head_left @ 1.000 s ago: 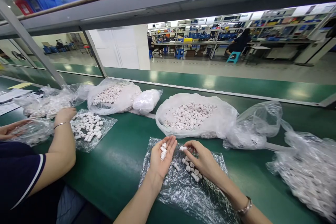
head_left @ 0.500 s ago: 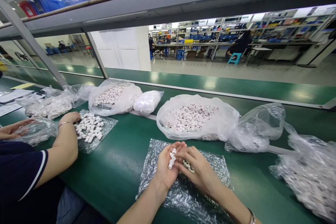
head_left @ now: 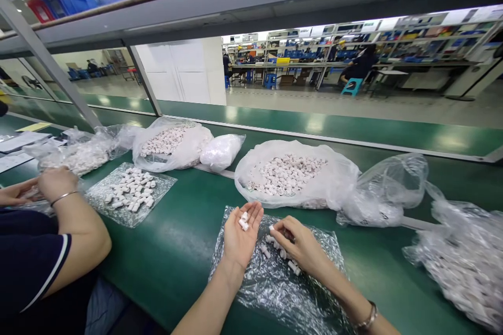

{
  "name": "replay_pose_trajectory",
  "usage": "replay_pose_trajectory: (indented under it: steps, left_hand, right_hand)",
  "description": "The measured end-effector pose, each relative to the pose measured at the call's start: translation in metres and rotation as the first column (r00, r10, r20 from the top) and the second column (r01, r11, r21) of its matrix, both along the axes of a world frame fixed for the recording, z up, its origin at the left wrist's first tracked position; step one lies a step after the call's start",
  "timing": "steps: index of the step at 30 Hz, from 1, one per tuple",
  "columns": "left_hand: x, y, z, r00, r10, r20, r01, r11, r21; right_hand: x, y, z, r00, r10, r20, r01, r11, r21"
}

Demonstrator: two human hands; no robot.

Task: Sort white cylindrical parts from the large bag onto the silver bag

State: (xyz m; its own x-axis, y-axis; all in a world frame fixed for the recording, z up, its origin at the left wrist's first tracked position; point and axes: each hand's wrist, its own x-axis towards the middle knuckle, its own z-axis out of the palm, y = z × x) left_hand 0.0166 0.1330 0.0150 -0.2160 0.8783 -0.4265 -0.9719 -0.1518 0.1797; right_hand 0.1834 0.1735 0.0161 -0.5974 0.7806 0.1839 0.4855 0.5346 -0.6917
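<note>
My left hand is palm up with its fingers slightly cupped, and a few small white tube-shaped pieces rest in the palm. Close by on the right, my right hand pinches one more white piece between thumb and fingertips. Under both hands lies a clear plastic bag, flat on the green bench. Several loose white pieces sit on it, some partly hidden by my right hand. Behind them stands an open bag of the same kind of pieces.
A co-worker's arm is at the left, near a flat plastic sheet with white pieces. Another open bag and a tied bag stand along the back. A full bag lies at right. A shelf crosses overhead.
My hands have moved apart, the left a little left and the right off the palm. Fewer pieces lie in my left palm. The co-worker's hand has drawn back left from the white pieces.
</note>
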Motion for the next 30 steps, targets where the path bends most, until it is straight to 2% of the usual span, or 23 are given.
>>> replay_pose_trajectory:
  steps: [3,7,14,20,23,25,27,30]
  left_hand:
    - [-0.003,0.001,0.001,1.000,0.009,-0.011,-0.009,1.000,0.008]
    - [0.002,-0.001,-0.001,0.999,-0.025,-0.033,0.025,1.000,0.006]
    - [0.012,-0.004,-0.003,0.987,-0.151,-0.055,0.154,0.987,0.051]
    - [0.026,-0.010,-0.007,0.946,-0.280,-0.161,0.296,0.952,0.082]
    - [0.031,-0.014,-0.007,0.924,-0.333,-0.186,0.352,0.933,0.080]
    - [0.032,-0.014,-0.007,0.922,-0.336,-0.190,0.360,0.927,0.106]
    - [0.029,-0.012,-0.007,0.933,-0.300,-0.200,0.328,0.937,0.124]
    - [0.020,-0.008,-0.006,0.961,-0.180,-0.212,0.208,0.971,0.120]
  right_hand:
    - [0.000,0.000,-0.013,0.993,0.040,0.112,-0.052,0.993,0.108]
    - [0.000,-0.001,-0.013,0.983,0.060,0.172,-0.087,0.984,0.157]
    - [0.000,0.000,0.003,0.999,0.022,-0.025,-0.017,0.981,0.196]
    - [-0.005,-0.011,0.001,0.986,0.165,-0.001,-0.157,0.943,0.293]
    - [-0.008,-0.017,0.001,0.984,0.176,-0.014,-0.165,0.949,0.270]
    - [-0.008,-0.017,0.004,0.985,0.166,-0.047,-0.153,0.967,0.202]
    - [-0.006,-0.013,0.007,0.988,0.128,-0.087,-0.118,0.987,0.111]
    - [0.001,0.000,0.003,0.996,0.029,-0.085,-0.026,0.999,0.036]
